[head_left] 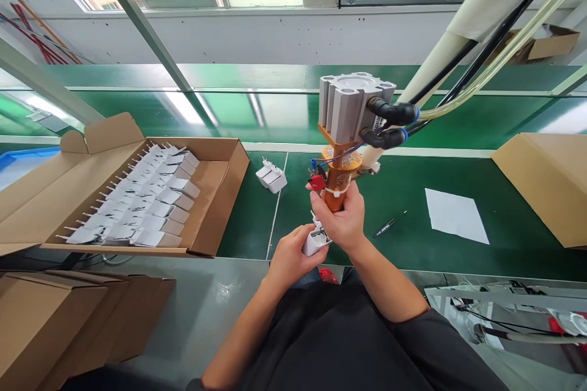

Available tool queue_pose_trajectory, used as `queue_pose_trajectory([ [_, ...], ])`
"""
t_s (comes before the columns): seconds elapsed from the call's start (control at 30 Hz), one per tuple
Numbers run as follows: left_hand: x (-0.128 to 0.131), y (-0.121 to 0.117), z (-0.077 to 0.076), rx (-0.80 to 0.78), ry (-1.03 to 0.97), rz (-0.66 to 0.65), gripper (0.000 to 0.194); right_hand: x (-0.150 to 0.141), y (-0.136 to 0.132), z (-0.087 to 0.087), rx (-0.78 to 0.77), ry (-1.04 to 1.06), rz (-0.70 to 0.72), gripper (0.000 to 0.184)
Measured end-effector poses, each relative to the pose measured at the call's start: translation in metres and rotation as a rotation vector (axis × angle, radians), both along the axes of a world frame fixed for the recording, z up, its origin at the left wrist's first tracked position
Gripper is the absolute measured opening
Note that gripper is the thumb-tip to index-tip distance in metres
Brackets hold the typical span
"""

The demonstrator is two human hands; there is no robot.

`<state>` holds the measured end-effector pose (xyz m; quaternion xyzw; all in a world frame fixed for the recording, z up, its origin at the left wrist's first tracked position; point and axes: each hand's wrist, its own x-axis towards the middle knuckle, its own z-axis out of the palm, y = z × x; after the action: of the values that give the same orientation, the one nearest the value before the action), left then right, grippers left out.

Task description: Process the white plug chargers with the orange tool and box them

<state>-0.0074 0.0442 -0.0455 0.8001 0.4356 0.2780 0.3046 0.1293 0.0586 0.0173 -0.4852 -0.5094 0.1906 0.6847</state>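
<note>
My left hand (290, 255) is closed around a white plug adapter (312, 244), whose pins point up and away from me. My right hand (345, 220) grips the lower orange body of a pneumatic tool (338, 178), just above the adapter. A silver square cylinder with black air fittings forms the tool's top, and a small red part sits by my right thumb. The tool's lower end is hidden by my fingers, so I cannot tell if it touches the adapter. White plug adapters (271, 176) stand on the green bench left of the tool.
An open cardboard box (232, 195) at left holds rows of white adapters. A pen (389, 224), white paper (457, 215) and a cardboard box (545, 186) lie to the right. Air hoses (499, 36) run up right from the tool. Flattened-looking cartons (59, 324) stand below left.
</note>
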Motion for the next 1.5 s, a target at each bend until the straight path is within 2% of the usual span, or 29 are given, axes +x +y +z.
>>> queue_pose_trajectory([
  [0.13,-0.001,0.000,-0.005,-0.001,0.002,0.004,0.025,0.000,-0.001,0.000,0.012,-0.015,0.019,0.026],
  [0.3,0.003,-0.002,-0.020,-0.046,-0.030,0.055,0.023,-0.005,-0.001,0.000,0.011,0.026,0.065,0.033],
  [0.5,0.022,-0.010,-0.030,-0.088,-0.203,0.103,0.020,-0.013,-0.001,0.006,0.051,0.010,0.053,0.030],
  [0.63,0.034,-0.012,-0.032,-0.083,-0.355,0.164,0.025,-0.015,-0.001,0.004,0.051,0.027,0.046,0.023],
  [0.73,0.037,-0.013,-0.036,-0.087,-0.374,0.215,0.029,-0.014,-0.002,0.001,0.023,0.054,0.058,0.016],
  [0.83,0.037,-0.014,-0.039,-0.094,-0.355,0.203,0.029,-0.013,-0.003,0.002,0.046,0.051,0.077,0.019],
  [0.97,0.032,-0.013,-0.038,-0.097,-0.255,0.150,0.027,-0.009,-0.003,0.004,0.060,0.058,0.156,0.029],
  [1.07,0.021,-0.005,-0.035,-0.068,-0.149,0.151,0.029,-0.003,-0.002,-0.001,0.025,0.071,0.213,0.030],
  [1.17,0.007,0.005,-0.029,-0.080,-0.068,0.150,0.027,0.003,0.000,-0.007,0.021,0.106,0.203,0.027],
  [1.23,0.000,0.012,-0.024,-0.151,-0.051,0.103,0.030,0.007,0.000,-0.010,0.012,0.130,0.153,0.026],
  [1.33,-0.002,0.021,-0.016,-0.317,-0.103,0.038,0.040,0.013,0.000,-0.011,-0.015,0.135,0.051,0.029],
  [1.4,0.004,0.025,-0.015,-0.392,-0.195,0.035,0.038,0.016,-0.001,-0.012,-0.023,0.127,0.010,0.031],
  [1.5,0.015,0.029,-0.017,-0.370,-0.277,0.054,0.031,0.021,-0.002,-0.014,-0.021,0.123,-0.006,0.032],
])
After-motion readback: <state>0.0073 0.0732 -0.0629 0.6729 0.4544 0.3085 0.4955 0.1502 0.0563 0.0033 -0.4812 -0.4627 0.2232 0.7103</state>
